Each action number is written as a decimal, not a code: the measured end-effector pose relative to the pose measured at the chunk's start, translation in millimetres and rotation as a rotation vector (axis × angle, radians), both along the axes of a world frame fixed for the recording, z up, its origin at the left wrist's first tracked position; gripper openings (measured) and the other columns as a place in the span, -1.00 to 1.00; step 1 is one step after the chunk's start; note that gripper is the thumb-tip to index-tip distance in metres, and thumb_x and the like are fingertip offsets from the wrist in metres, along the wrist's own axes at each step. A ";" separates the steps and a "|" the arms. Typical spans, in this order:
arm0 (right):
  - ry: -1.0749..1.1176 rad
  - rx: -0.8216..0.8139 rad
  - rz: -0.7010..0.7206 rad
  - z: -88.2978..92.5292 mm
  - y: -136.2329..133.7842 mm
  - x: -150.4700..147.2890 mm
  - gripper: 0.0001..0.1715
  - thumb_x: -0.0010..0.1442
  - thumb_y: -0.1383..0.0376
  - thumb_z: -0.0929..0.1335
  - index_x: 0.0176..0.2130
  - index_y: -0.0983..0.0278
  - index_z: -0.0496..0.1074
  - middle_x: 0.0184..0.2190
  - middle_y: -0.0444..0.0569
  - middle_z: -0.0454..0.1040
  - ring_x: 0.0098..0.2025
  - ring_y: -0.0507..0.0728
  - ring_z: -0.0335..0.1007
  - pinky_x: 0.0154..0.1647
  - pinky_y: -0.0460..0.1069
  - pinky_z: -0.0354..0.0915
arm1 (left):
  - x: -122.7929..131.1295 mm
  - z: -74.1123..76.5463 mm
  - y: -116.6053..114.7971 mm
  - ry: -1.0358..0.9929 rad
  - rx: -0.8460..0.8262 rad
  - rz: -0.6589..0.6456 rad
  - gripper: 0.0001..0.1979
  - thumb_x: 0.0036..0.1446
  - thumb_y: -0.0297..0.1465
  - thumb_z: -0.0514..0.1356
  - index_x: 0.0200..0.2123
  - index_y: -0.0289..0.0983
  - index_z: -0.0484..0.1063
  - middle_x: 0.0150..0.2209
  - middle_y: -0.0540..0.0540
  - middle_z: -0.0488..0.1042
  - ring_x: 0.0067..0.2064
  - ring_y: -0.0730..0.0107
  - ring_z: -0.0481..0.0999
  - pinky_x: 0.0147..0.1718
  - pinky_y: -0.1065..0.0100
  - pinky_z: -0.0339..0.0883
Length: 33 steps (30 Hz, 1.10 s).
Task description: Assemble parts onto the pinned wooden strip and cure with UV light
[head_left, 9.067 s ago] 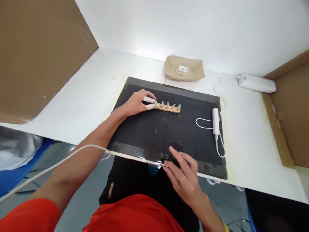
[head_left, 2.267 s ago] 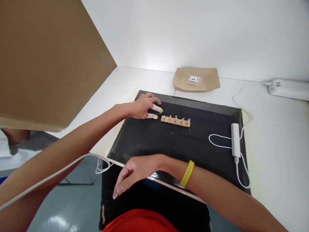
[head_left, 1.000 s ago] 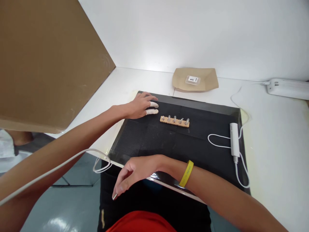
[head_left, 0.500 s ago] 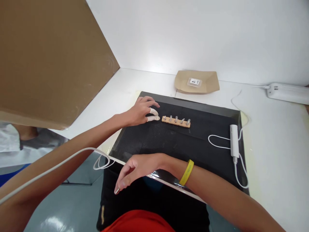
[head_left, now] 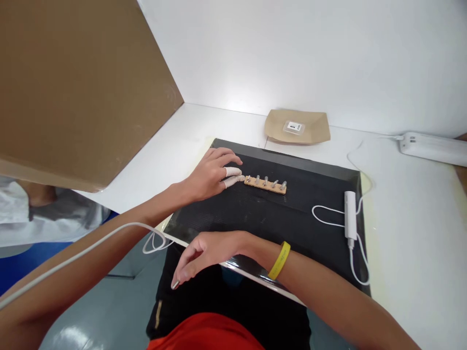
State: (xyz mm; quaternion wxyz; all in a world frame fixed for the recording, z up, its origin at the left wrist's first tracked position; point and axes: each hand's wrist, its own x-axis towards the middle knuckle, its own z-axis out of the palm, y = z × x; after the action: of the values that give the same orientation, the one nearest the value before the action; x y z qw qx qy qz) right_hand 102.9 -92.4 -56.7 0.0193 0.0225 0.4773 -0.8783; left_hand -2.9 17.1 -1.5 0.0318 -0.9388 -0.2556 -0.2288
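Nearest, the right hand (head_left: 202, 253), with a yellow wristband (head_left: 279, 260) behind it, hangs past the counter's front edge above the lap. Its fingers are together, pinching what looks like a small metal piece (head_left: 175, 285), mostly hidden by the fingertips. Beyond, the left hand (head_left: 208, 174) reaches over the black mat (head_left: 233, 216), white finger cots (head_left: 232, 171) on thumb and forefinger. Those two tips come close together at the left end of the wooden strip (head_left: 260, 184); at this size I cannot tell whether they clamp anything or only rest beside it.

The strip lies flat on the mat, carrying five small pegs (head_left: 257, 179) in a row, some apparently sleeved, the fourth from the left tilted. The step in hand looks like fine fingertip work at that left end; any move there calls for a steady, light touch that spares the neighbouring pegs.

To the right, a slim white device (head_left: 350, 214) with looped cable lies on the mat. Farther back on the counter (head_left: 404, 218), a cardboard tray (head_left: 318, 130) holds a labelled clear plastic box (head_left: 294, 128), its contents unreadable.
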 end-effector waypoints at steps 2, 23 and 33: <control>-0.006 -0.012 0.005 0.7 0.1 -0.6 -0.86 0.27 0.30 0.48 -0.19 0.35 0.62 -0.20 -0.10 0.62 -0.10 -0.04 0.47 0.02 -0.17 0.33 | 3.4 -5.4 -2.8 -0.036 0.009 0.001 -0.88 0.36 -0.37 0.28 -0.13 -0.19 0.65 0.04 -0.15 0.65 0.14 0.08 0.52 0.06 0.06 0.36; -0.052 -0.065 0.060 13.9 4.2 4.7 -0.90 0.28 0.29 0.48 -0.27 0.30 0.57 -0.27 -0.21 0.56 -0.12 -0.09 0.46 0.02 -0.25 0.29 | 22.0 -26.0 -10.5 -0.208 0.027 0.029 -0.85 0.29 -0.33 0.37 -0.07 -0.13 0.60 0.02 -0.11 0.64 0.10 0.18 0.56 0.09 0.12 0.42; -0.018 0.150 0.077 7.3 5.2 1.2 -0.69 0.30 0.08 0.44 -0.14 0.28 0.55 -0.09 -0.13 0.55 -0.05 -0.03 0.46 -0.01 -0.22 0.30 | 21.2 -36.9 -9.9 -0.293 -0.012 0.060 -0.75 0.31 -0.24 0.36 0.01 -0.14 0.57 -0.02 -0.09 0.63 0.07 0.19 0.57 0.08 0.17 0.44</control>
State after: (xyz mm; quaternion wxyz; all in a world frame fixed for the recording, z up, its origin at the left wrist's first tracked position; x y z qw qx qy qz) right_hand 104.1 -87.2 -49.4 0.0557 0.0135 0.5420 -0.8384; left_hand 18.3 7.1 -38.3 -0.0046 -0.8874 -0.2870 -0.3608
